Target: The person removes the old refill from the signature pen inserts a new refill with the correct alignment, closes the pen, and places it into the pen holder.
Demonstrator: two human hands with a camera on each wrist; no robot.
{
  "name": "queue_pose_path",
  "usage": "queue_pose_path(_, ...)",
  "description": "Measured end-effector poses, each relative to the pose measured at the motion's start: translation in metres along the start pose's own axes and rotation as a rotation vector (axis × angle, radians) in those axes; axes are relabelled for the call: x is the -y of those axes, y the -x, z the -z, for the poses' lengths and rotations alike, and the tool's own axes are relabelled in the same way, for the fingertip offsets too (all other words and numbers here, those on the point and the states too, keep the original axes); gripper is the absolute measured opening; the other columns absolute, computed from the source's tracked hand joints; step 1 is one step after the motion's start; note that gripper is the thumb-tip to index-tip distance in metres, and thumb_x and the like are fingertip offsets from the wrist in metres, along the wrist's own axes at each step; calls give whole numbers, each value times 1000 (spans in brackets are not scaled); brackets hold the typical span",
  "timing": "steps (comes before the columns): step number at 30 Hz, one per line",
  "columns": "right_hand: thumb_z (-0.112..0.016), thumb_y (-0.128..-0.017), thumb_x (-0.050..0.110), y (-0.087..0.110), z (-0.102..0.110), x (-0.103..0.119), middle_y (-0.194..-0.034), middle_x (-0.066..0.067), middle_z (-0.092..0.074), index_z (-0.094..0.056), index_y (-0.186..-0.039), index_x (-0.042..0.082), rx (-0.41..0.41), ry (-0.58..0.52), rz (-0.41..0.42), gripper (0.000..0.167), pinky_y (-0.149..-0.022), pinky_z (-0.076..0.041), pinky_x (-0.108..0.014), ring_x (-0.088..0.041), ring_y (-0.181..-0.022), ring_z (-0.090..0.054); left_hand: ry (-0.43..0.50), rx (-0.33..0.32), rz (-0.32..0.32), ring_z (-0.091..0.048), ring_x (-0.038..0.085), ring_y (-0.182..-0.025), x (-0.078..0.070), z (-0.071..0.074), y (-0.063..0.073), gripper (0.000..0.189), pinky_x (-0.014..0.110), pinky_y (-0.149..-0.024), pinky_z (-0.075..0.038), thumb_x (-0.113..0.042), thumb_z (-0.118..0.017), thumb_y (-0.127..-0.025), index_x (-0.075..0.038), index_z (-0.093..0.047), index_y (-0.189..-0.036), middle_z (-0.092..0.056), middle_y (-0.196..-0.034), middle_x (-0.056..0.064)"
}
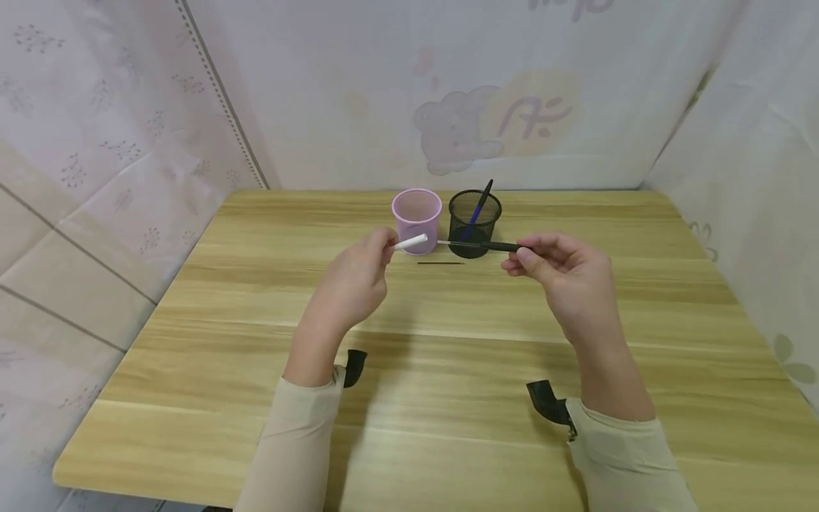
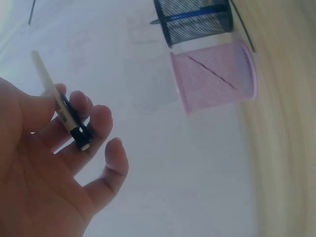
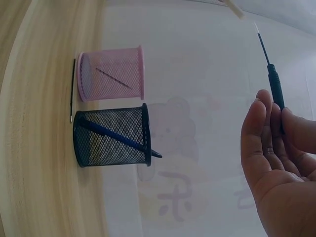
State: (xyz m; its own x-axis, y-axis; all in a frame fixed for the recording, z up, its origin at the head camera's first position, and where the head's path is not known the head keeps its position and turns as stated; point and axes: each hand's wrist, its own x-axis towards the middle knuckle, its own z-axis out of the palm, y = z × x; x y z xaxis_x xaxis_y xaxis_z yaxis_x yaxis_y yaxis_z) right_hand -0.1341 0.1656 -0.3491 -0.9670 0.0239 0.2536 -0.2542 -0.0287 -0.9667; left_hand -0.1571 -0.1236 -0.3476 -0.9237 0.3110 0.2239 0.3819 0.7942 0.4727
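My left hand (image 1: 352, 281) pinches the white barrel (image 1: 411, 242) of a pen between thumb and fingers. In the left wrist view the barrel's black clip end (image 2: 79, 134) lies toward the curled fingers, and its other end points away from the palm. Across from it, my right hand (image 1: 569, 274) pinches the black grip section (image 3: 275, 85) of a pen. A thin refill (image 3: 263, 48) with a pale end sticks out of that grip, pointing left toward the barrel. The two pen parts are held apart above the table, with a small gap between their ends.
A pink mesh cup (image 1: 416, 193) stands at the back, with a thin dark stick (image 2: 212, 71) in it. Beside it a black mesh cup (image 1: 491, 226) contains a blue and black pen (image 1: 485, 193). In front of both lies a thin dark refill (image 1: 441, 263) on the wooden table (image 1: 448, 398).
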Motion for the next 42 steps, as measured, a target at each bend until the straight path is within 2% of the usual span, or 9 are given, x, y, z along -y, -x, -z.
queue_pose_path(3, -72, -99, -1, 0, 0, 1, -87, 1, -79, -68, -108, -11, -5, -4, 8, 14, -82, -64, -22, -10, -79, -79, -22, -13, -32, -60, 24, -90, -4, 2, 2, 18, 40, -82, -54, -14, -43, -114, -8, -56, -126, -64, -104, 5)
queue_pose_path(8, -72, -99, -1, 1, -1, 3, -86, 2, -80, -69, -109, -12, -8, 6, 13, 15, -82, -64, -22, -10, -79, -79, -52, -38, -77, -59, 25, -87, -8, 2, 4, 17, 41, -79, -54, -15, -44, -114, -7, -56, -124, -65, -104, 7)
queue_pose_path(16, -73, -98, 0, 0, -2, 4, -86, 2, -79, -70, -109, -11, -16, 35, 34, 16, -82, -64, -22, -9, -79, -79, -78, -100, -143, -59, 25, -88, -14, 4, 3, 15, 41, -80, -54, -14, -49, -113, -8, -59, -123, -65, -104, 7)
queue_pose_path(22, -73, -97, -4, -1, 1, 3, -86, 0, -79, -72, -105, -8, -26, -11, 50, 9, -80, -65, -23, -11, -77, -79, -59, -97, -122, -61, 25, -92, -11, 5, 3, 17, 41, -84, -55, -12, -50, -112, -6, -60, -124, -67, -108, 8)
queue_pose_path(27, -73, -97, -3, -4, 1, 5, -87, 0, -79, -72, -107, -9, -25, 14, 58, 12, -81, -65, -23, -11, -78, -79, -60, -114, -131, -62, 25, -92, -10, 6, 0, 17, 41, -84, -56, -13, -51, -112, -7, -61, -124, -68, -110, 7)
queue_pose_path(33, -75, -97, -1, -6, -3, 4, -86, 1, -79, -73, -108, -11, -14, 28, 52, 15, -82, -64, -21, -10, -78, -78, -55, -128, -195, -62, 23, -91, -11, 3, -3, 12, 39, -83, -55, -10, -55, -110, -8, -61, -121, -68, -108, 6)
queue_pose_path(42, -77, -95, 0, 0, -5, 9, -86, 6, -81, -77, -108, -9, -2, 44, 56, 16, -84, -63, -18, -7, -78, -78, -54, -184, -289, -62, 24, -91, -17, 0, 0, 9, 40, -83, -54, -11, -60, -108, -9, -64, -116, -68, -105, 4)
